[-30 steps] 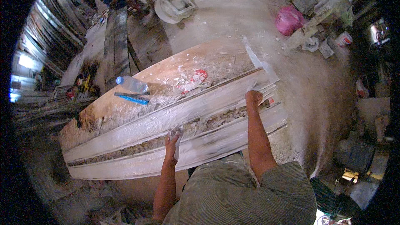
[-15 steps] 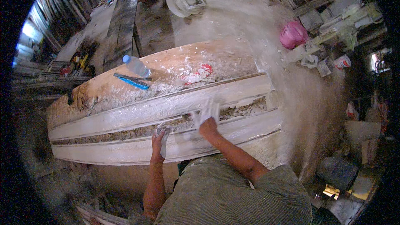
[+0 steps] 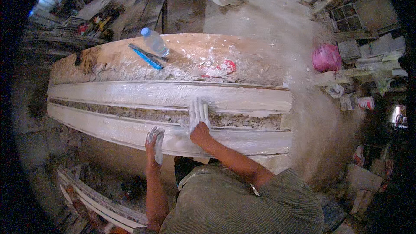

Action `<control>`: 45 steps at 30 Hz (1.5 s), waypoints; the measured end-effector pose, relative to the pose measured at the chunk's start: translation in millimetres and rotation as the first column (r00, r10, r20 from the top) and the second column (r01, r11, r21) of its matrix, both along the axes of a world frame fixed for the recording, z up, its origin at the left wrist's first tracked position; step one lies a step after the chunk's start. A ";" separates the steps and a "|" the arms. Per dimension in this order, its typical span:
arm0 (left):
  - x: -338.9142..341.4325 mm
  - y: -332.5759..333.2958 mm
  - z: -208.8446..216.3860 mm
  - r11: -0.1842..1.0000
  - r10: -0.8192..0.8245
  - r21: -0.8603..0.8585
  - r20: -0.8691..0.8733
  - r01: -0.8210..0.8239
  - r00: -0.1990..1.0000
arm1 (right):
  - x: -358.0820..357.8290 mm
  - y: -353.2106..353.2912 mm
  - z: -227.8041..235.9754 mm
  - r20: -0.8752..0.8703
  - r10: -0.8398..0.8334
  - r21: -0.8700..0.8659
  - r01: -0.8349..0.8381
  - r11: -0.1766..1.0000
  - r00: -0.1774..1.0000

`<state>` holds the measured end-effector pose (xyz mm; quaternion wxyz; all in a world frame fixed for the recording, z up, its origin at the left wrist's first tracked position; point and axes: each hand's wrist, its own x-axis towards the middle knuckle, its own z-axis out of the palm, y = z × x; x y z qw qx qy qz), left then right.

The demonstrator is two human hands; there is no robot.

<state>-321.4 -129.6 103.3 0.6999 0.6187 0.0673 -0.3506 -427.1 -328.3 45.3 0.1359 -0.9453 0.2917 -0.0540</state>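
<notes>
Across a tapered wooden board (image 3: 216,42) run two long white plaster-like bands, the far band (image 3: 151,94) and the near band (image 3: 234,141), with a rough crumbly groove (image 3: 255,120) between them. My right hand (image 3: 199,116), its fingers coated white, lies stretched flat across the groove and onto the far band. Holding nothing that I can see, my left hand (image 3: 155,143) is at the near band's front edge. Its white-smeared fingers are loosely bent and point up, the palm turned toward the right hand.
Beyond the far band lie a clear bottle (image 3: 156,43) with a blue cap, a blue-handled tool (image 3: 148,59) and a red flat piece (image 3: 227,67) under white flakes. A pink rounded container (image 3: 326,57) stands at the right. Another long curved white piece (image 3: 99,208) sits lower left.
My right hand has moved left along the bands and its fingers now lie flat, no longer blurred. The left hand has drawn back toward the near edge. The whole view has shifted.
</notes>
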 end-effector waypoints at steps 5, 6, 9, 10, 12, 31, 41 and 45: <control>-32.8 0.4 27.2 1.000 0.009 0.002 0.042 -0.009 0.999 | -28.1 -89.4 -12.7 0.226 0.372 0.079 -0.398 0.914 0.900; -37.6 2.1 26.8 0.999 0.017 -0.028 0.044 -0.016 0.999 | -45.9 -114.3 -17.5 0.212 0.449 0.034 -0.466 0.884 0.868; -52.5 10.9 13.8 0.996 0.065 -0.073 0.070 -0.060 0.995 | -121.7 -183.7 -21.7 -0.013 0.632 -0.020 -0.632 0.774 0.775; -60.5 16.4 8.3 0.993 0.109 -0.048 0.042 -0.107 0.993 | -151.1 -206.8 -18.6 0.002 0.608 0.016 -0.608 0.793 0.794; -83.1 27.9 -3.4 0.982 0.112 -0.165 0.123 -0.091 0.986 | -206.4 -239.9 -9.0 -0.223 0.558 0.184 -0.527 0.830 0.800; -193.9 121.7 -24.8 0.847 0.511 -0.129 -0.072 -0.516 0.856 | -0.6 -202.4 -45.7 -0.296 0.783 -0.346 -0.825 0.446 0.547; -52.8 191.2 -16.1 0.805 0.592 -0.004 -0.054 -0.593 0.804 | 272.1 -71.2 -134.1 -0.097 0.963 -0.334 -0.920 0.206 0.252; -9.2 199.0 -22.9 0.797 0.603 -0.011 -0.049 -0.604 0.796 | 388.8 8.6 -178.8 -0.286 0.906 -0.100 -0.950 0.297 0.313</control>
